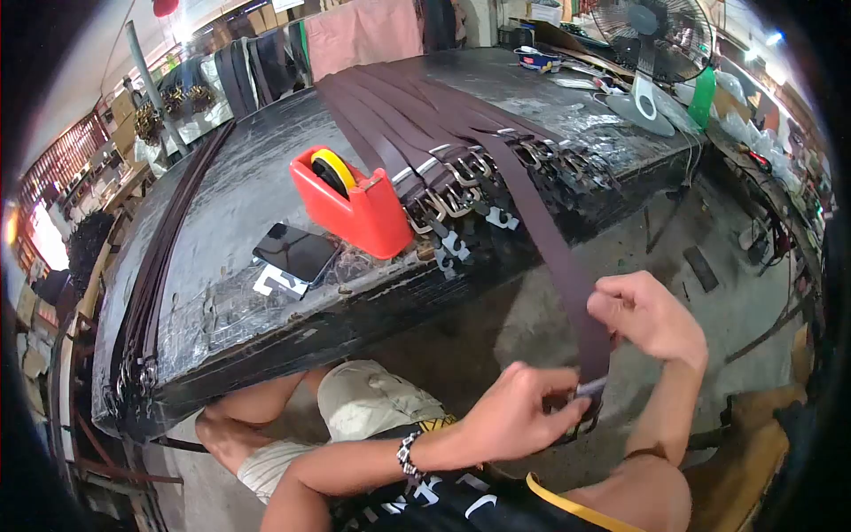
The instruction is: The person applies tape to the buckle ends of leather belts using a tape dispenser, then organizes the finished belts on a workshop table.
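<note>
A long dark brown belt [554,244] runs from the pile on the table down over the edge toward me. Near its lower end is a narrow whitish band [591,387], with a dark buckle partly hidden below. My left hand [523,412], a beaded bracelet at its wrist, pinches the belt at that band. Higher up, at the belt's right edge, my right hand [651,315] has its fingers curled together; what is between them is hidden. A red tape dispenser [359,208] with a yellow-and-black roll stands on the table to the left.
More brown belts [390,111] lie side by side on the black table [213,257], buckles and clips along its front edge. A phone [297,252] lies by the dispenser. Thin straps [177,213] hang off the left. A fan [651,40] stands at the far right.
</note>
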